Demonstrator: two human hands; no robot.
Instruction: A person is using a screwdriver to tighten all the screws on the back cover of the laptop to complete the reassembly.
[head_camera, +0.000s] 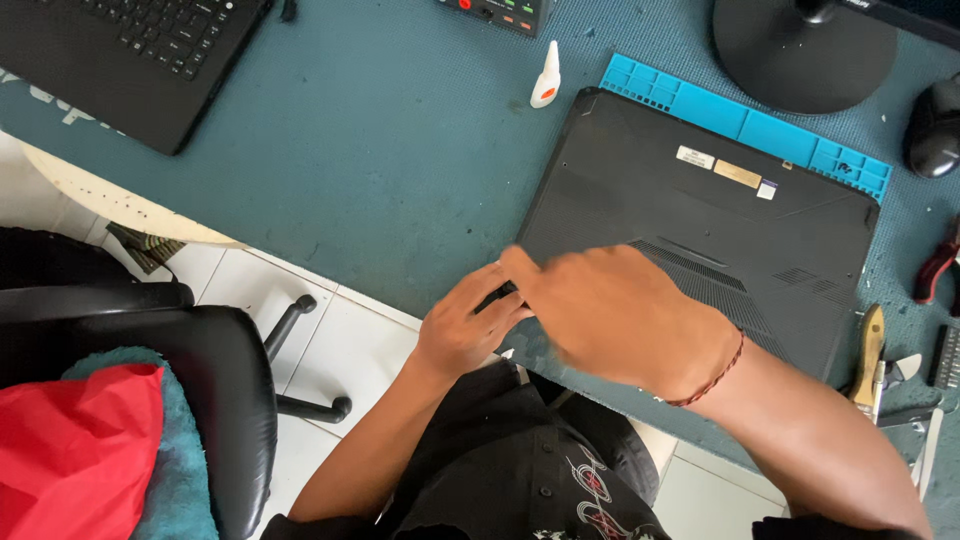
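A black laptop (700, 210) lies upside down, its underside up, on a blue mat (740, 125) on the green-grey desk (400, 160). My left hand (465, 325) grips the laptop's near left corner at the desk edge, fingers curled on it. My right hand (615, 310) rests flat on the laptop's base just beside the left hand, fingers pointing left; it wears a red cord bracelet. The right hand is blurred. The corner itself is hidden under both hands.
A second black laptop (130, 50) sits open at far left. A small white glue bottle (546, 78), a monitor stand (800, 50), a black mouse (935, 130), red-handled pliers (938, 265) and a wooden-handled tool (870, 350) surround the mat. A black office chair (190, 370) stands at left.
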